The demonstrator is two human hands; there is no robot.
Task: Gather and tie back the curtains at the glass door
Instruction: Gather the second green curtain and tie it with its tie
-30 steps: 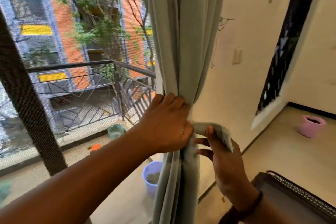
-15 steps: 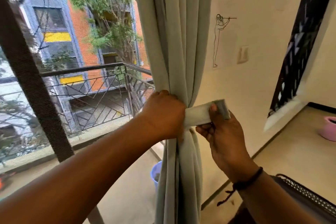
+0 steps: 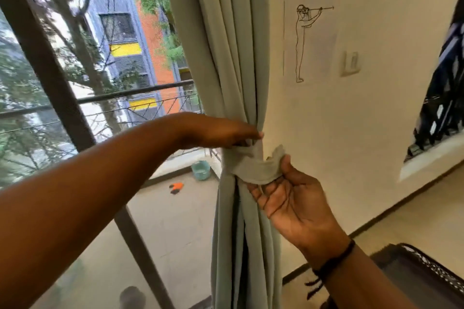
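Observation:
The pale green curtain (image 3: pixel 236 63) hangs gathered into one bundle at the right edge of the glass door (image 3: pixel 100 120). A matching fabric tie-back (image 3: pixel 258 170) wraps round the bundle's waist. My left hand (image 3: pixel 223 132) reaches across the front of the curtain, and its fingertips pinch the tie-back's upper end at the curtain's right edge. Just below and to the right, my right hand (image 3: pixel 288 200) is turned palm up. Its thumb and fingers pinch the tie-back's other end, which curves loosely toward the wall.
A dark door frame bar (image 3: pixel 50 78) slants across the glass. Outside are a balcony railing (image 3: pixel 140 93), a teal bucket (image 3: pixel 200 169) and an orange object (image 3: pixel 177 187). The cream wall (image 3: pixel 376 120) has a line drawing and a switch (image 3: pixel 350 63). A dark woven-edged piece of furniture (image 3: pixel 416 271) stands at the lower right.
My left hand has let go of its full grasp on the curtain waist and stretched to the right edge. My right hand has turned palm up and dropped lower with the tie-back end.

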